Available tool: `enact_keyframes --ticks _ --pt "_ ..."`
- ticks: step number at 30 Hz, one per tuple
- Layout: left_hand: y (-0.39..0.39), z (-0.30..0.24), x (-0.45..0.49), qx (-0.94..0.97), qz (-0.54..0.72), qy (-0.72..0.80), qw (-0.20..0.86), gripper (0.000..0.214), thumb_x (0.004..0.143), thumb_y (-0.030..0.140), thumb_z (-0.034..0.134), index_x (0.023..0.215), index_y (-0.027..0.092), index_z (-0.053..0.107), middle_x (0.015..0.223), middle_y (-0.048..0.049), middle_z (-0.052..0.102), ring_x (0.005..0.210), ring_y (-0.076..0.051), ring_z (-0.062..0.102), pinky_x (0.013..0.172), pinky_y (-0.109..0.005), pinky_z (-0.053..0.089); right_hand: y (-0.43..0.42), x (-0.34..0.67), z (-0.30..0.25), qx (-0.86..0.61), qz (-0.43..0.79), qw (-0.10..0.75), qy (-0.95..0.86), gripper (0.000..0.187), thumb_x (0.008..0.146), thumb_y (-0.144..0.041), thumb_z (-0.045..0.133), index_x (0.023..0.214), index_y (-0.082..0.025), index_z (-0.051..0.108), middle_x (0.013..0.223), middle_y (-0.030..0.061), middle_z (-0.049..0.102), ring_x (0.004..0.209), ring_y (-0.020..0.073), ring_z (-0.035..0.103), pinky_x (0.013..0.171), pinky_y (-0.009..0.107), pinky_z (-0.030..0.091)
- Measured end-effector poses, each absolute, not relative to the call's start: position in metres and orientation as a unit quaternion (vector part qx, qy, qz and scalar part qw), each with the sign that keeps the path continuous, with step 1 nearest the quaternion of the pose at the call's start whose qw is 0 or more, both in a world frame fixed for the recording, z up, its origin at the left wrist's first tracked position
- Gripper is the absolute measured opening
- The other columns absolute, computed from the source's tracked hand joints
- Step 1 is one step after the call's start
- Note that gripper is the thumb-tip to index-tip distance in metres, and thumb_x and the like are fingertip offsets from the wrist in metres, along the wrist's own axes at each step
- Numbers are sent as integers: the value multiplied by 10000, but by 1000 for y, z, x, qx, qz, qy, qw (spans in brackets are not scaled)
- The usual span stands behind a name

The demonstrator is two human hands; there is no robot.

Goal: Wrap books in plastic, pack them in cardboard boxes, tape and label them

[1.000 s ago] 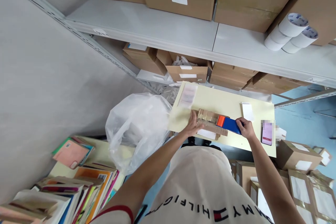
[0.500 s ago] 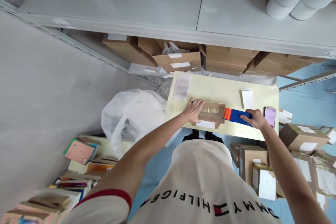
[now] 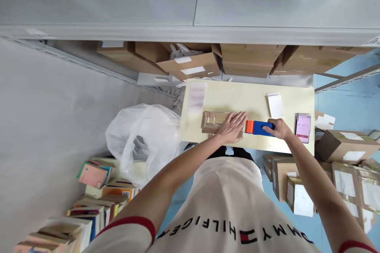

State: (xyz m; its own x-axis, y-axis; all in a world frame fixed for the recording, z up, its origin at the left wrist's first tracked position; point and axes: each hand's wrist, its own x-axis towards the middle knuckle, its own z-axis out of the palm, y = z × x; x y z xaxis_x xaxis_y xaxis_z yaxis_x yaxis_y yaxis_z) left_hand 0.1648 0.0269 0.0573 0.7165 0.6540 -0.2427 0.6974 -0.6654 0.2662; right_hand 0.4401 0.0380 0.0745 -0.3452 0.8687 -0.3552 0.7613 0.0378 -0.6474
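A small cardboard box [image 3: 214, 122] with shiny tape across its top lies near the front edge of the pale table [image 3: 237, 94]. My left hand [image 3: 233, 127] rests flat on the box's right part, fingers stretched out, and covers that end. My right hand [image 3: 279, 129] grips a blue and orange tape dispenser [image 3: 261, 128], whose orange end is right beside the box's right end. Whether the two touch I cannot tell. To the right of my right hand lies a phone [image 3: 303, 128] with a lit pink screen.
White paper slips [image 3: 275, 104] and a printed sheet [image 3: 196, 97] lie on the table. A shelf with open cartons [image 3: 187, 65] stands behind it. A big plastic bag [image 3: 142, 130] and stacked books [image 3: 97, 207] are at left; taped parcels [image 3: 342, 146] are piled at right.
My left hand has slid from the box's left end to its right part. The tape dispenser, in my right hand, remains by the right end. The whole view has shifted slightly.
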Motion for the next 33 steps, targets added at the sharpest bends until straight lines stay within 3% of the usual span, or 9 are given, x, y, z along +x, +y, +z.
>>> enact_keyframes --ticks 3,6,11,15,19,22,27,30,33 --pt "27 56 163 910 -65 377 163 885 853 491 518 1538 57 163 1609 -189 171 1503 -307 100 1201 -506 14 38 460 83 -569 396 23 -721 499 804 -674 442 588 -225 475 486 -2 476 458 125 422 487 273 345" --pt "25 57 163 909 -68 378 165 767 847 447 561 1499 127 316 1606 -193 182 1494 -346 123 1169 -596 47 37 451 97 -605 306 -76 -731 454 828 -604 488 598 -214 522 537 37 549 508 151 486 527 286 355" --pt "22 64 174 909 -61 382 154 416 801 371 663 1190 221 648 1604 -160 221 1472 -405 157 1114 -688 91 34 383 102 -625 167 -191 -738 356 872 -480 533 800 -151 648 695 131 659 639 228 614 611 328 396" --pt "24 69 183 891 -43 409 190 538 722 512 728 1167 215 678 1607 -165 203 1458 -448 152 1099 -720 66 21 382 78 -676 129 -114 -716 381 922 -468 453 873 -136 634 755 152 676 685 243 627 640 334 400" --pt "25 68 168 879 1 404 253 880 731 634 664 1468 227 407 1626 -176 99 1481 -425 92 1127 -683 79 -4 410 36 -716 104 -16 -690 315 941 -349 374 905 -127 595 795 154 672 736 257 621 696 350 416" --pt "19 63 137 855 33 452 251 818 871 564 521 1543 207 223 1630 -174 49 1497 -382 45 1152 -648 62 -22 414 2 -727 113 14 -677 242 908 -236 361 910 -125 576 826 164 664 789 280 614 761 397 427" --pt "-4 42 69 725 124 644 212 744 928 493 436 1545 159 189 1629 -182 38 1496 -375 1 1155 -661 45 -39 409 -23 -727 159 69 -664 293 891 -251 377 1100 -143 552 890 146 649 867 296 602 818 441 445" --pt "-17 23 37 604 211 711 292 800 913 540 441 1547 151 147 1630 -180 35 1503 -332 42 1194 -572 122 -43 403 -11 -736 144 79 -657 399 891 -294 400 1249 -153 504 1133 215 616 1052 358 558 880 492 430" --pt "-24 8 24 534 261 693 407 781 901 612 415 1523 171 243 1617 -158 175 1493 -285 170 1205 -454 207 -43 382 6 -713 143 115 -677 598 869 -367 484 1413 -147 368 1391 250 463 1244 424 437 982 575 369"
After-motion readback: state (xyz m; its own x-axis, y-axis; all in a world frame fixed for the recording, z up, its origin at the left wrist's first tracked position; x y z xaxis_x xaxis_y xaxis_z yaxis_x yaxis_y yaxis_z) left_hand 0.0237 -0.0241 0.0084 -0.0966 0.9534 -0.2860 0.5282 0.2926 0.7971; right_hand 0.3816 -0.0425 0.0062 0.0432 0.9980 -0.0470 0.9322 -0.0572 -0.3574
